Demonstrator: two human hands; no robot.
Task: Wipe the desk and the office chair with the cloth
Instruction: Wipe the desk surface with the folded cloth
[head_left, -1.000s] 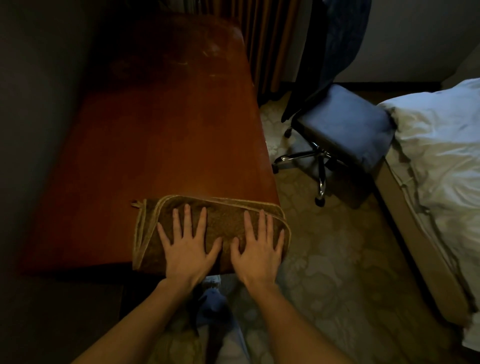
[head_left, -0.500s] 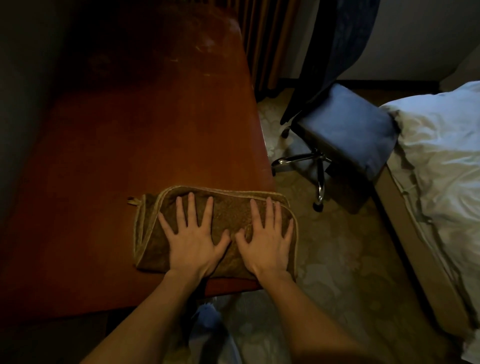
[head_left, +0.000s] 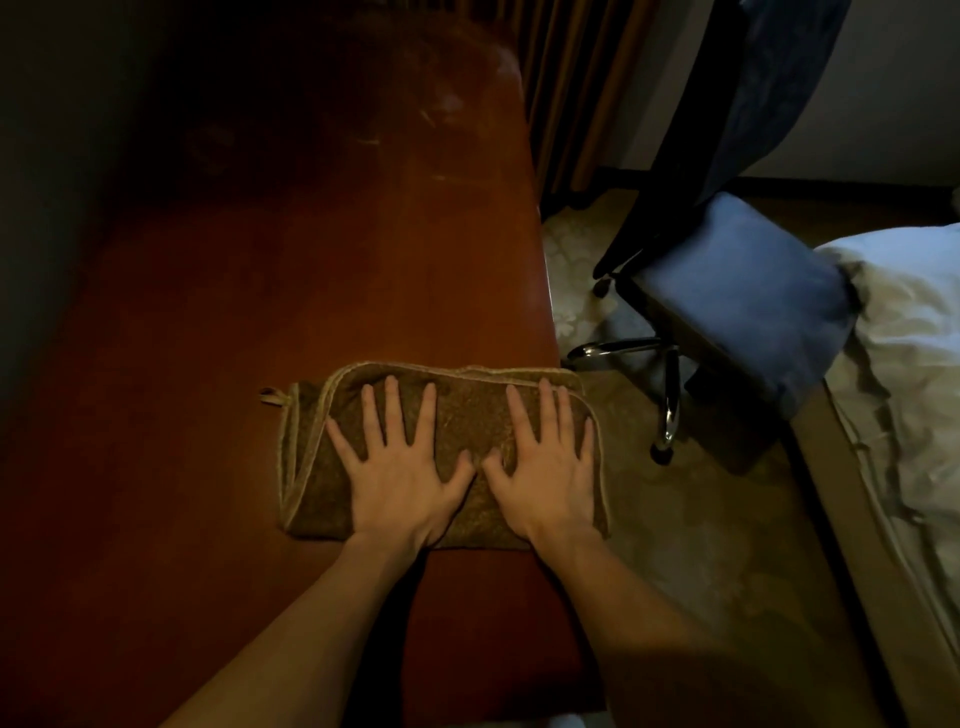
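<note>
A folded brown cloth (head_left: 467, 410) with pale edging lies flat on the reddish-brown wooden desk (head_left: 311, 260), its right end hanging past the desk's right edge. My left hand (head_left: 405, 467) presses flat on the cloth's middle, fingers spread. My right hand (head_left: 545, 467) presses flat on the cloth's right part, fingers spread too, thumbs nearly touching. The blue office chair (head_left: 743, 291) with a chrome wheeled base stands on the floor to the right of the desk, apart from my hands.
A bed with white bedding (head_left: 914, 374) fills the right side, close against the chair. Brown curtains (head_left: 571, 93) hang behind the desk's far right corner. A dark wall (head_left: 52, 156) runs along the desk's left. Patterned carpet (head_left: 701, 519) lies between desk and bed.
Both hands have pushed the cloth away from me along the desk, from its near edge toward the middle. The view has moved forward with them.
</note>
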